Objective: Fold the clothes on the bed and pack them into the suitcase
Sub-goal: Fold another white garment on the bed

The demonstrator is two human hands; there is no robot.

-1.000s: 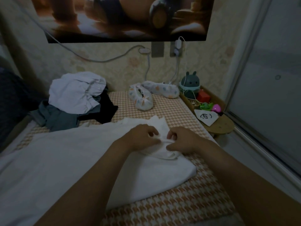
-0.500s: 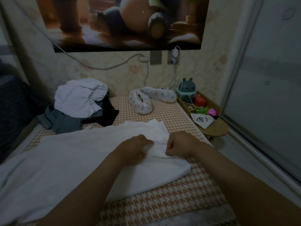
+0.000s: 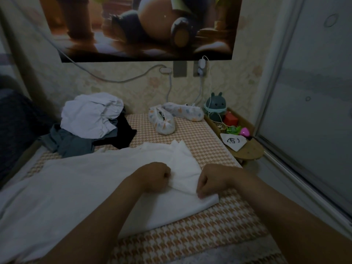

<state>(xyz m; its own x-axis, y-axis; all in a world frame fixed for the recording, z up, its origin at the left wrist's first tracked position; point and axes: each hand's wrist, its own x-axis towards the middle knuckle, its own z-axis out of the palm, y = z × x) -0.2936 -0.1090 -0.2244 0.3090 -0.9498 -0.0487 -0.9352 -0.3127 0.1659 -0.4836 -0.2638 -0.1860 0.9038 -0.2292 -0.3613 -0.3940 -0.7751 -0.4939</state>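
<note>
Left hand (image 3: 155,177), right hand (image 3: 209,181) around soft, creased white shirt (image 3: 76,187)

- The white garment (image 3: 76,187) runs off the left edge, and both forearms cover parts of it.
- The left hand (image 3: 155,177) curls its fingertips under the palm, out of sight; a fold of cloth enters its grip.
- The right hand (image 3: 211,181) pinches the cloth, its thumb hidden behind the fingers.
- The poster (image 3: 142,29) is cut off at the top edge.
- The grey garment (image 3: 70,141) and the black garment (image 3: 122,134) lie mostly buried under the pale heap (image 3: 91,115).
- The dark bulk (image 3: 17,126) at the left edge is too dim to identify.
- The green bits (image 3: 233,129) on the wooden shelf (image 3: 251,151) are too small to tell.
</note>
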